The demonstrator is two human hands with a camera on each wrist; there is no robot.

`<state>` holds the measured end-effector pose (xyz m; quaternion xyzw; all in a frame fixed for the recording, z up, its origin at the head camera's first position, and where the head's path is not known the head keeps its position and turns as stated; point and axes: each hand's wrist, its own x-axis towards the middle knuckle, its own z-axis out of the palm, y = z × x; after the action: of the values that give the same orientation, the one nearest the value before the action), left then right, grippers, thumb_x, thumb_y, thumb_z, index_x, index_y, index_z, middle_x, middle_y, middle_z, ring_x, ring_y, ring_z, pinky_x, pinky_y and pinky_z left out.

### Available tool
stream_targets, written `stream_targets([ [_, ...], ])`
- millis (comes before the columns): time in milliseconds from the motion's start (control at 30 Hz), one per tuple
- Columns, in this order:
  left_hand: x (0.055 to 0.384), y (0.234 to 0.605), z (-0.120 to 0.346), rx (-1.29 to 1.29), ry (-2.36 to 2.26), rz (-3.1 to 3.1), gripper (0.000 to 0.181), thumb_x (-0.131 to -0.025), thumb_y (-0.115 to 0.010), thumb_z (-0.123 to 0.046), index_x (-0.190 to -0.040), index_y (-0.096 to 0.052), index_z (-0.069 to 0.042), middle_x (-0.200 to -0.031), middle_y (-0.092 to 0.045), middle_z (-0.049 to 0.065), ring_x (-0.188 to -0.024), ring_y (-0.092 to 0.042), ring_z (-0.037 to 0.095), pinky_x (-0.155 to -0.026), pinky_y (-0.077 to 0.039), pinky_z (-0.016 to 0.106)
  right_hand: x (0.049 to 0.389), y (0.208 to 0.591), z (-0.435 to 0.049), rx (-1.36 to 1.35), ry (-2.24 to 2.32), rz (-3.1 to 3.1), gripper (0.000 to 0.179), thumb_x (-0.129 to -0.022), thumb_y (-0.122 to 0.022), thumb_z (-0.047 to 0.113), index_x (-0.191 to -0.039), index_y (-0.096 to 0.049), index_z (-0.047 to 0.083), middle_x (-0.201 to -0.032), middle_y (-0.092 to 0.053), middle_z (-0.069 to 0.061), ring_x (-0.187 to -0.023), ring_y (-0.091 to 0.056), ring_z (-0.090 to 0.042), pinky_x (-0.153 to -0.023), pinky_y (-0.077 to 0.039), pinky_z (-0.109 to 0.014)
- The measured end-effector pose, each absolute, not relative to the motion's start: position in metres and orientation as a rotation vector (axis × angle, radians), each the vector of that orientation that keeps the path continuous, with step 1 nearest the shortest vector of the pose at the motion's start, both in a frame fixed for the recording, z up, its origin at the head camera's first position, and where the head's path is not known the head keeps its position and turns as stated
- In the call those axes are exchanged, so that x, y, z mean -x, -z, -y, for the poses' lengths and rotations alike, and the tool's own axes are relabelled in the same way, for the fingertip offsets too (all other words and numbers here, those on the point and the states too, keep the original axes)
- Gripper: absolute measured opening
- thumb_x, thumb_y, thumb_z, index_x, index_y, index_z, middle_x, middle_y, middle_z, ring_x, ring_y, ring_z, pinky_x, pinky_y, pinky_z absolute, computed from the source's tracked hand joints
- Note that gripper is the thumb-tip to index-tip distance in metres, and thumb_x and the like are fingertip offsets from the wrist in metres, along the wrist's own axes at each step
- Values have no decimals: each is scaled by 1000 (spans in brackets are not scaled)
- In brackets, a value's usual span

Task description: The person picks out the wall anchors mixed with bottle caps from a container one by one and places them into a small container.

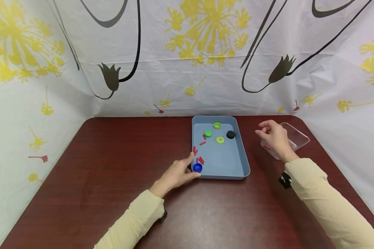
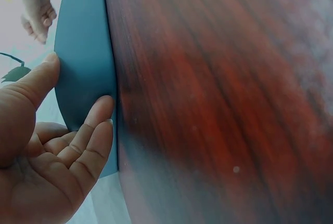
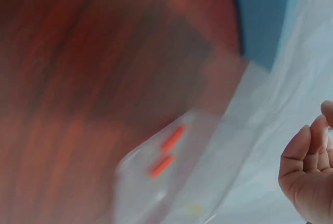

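Head view: left hand (image 1: 176, 173) grips the near-left corner of the blue-grey, shallow rectangular tray (image 1: 224, 159), thumb at the near wall, fingers at the left wall. Dark blue round cap (image 1: 197, 167) sits in that corner, just beside the thumb. Small red rods (image 1: 201, 160) lie in the tray near the fingertips, a few more farther ahead of them. Well beyond that hand, same tray: bright green round cap (image 1: 208, 134), yellow round cap (image 1: 220, 140), lime-green open cap (image 1: 217, 125), black round cap (image 1: 230, 135). Right hand (image 1: 277, 138) is above the clear plastic box (image 1: 302, 140), fingers loosely bent, nothing visible in them. Dark red-brown wood-grain bench (image 1: 112, 155) under everything.

Left wrist view: thumb at the tray's rim, other fingertips against its outer wall. Right hand shows past the tray, beyond the thumb.

Right wrist view: right hand partly cut off, fingers bent, thumb near them. Two red rods seen at the clear box, left of the hand; blurred. Tray wall above the hand.
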<state>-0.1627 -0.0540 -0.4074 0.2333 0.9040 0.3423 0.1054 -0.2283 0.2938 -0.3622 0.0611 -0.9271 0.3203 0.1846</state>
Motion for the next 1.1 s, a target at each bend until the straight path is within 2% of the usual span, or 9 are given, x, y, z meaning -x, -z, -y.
stream_targets([
  [133,163,407,54,-691,-1007,-2663,80,-88,-66,-34,-148,-25,-2,-98,-66,9,-71,-60,7,-66,-47,23,235,355,-271,-238,-941,2650,22,-85,-69,12,-101,-61,-1,-76,-58,-10,-58,-47,-1,-53,-36,-15],
  [233,163,407,54,-680,-1003,-2662,80,-88,-66,-34,-148,-25,-2,-97,-66,8,-71,-60,7,-65,-47,22,241,353,-254,-314,-938,2682,22,-84,-70,10,-100,-62,-2,-76,-58,-9,-66,-50,-9,-58,-37,-15],
  [333,163,407,54,-669,-1010,-2658,80,-88,-66,-34,-148,-25,-2,-96,-66,8,-71,-59,7,-65,-47,22,244,352,-239,-380,-985,2735,21,-84,-70,8,-101,-62,-1,-76,-57,-9,-67,-52,-14,-57,-40,-18],
  [733,164,409,53,-639,-1014,-2652,81,-87,-67,-35,-148,-25,-3,-90,-65,5,-67,-57,5,-61,-46,21,249,362,-198,-773,-1129,2851,18,-82,-70,3,-99,-62,0,-75,-56,-6,-66,-51,-12,-61,-43,-21],
  [933,164,409,52,-624,-1018,-2650,81,-87,-67,-36,-148,-26,-4,-88,-65,4,-65,-57,5,-60,-46,21,252,373,-189,-1021,-1192,2922,20,-83,-69,0,-100,-60,-4,-71,-54,-2,-64,-50,-9,-65,-46,-22],
  [1100,164,408,52,-627,-1029,-2643,80,-87,-67,-35,-148,-26,-3,-92,-66,7,-67,-58,5,-60,-46,21,252,380,-184,-1201,-1236,2998,22,-83,-68,-2,-102,-58,-8,-72,-57,-4,-64,-51,-8,-64,-47,-22],
])
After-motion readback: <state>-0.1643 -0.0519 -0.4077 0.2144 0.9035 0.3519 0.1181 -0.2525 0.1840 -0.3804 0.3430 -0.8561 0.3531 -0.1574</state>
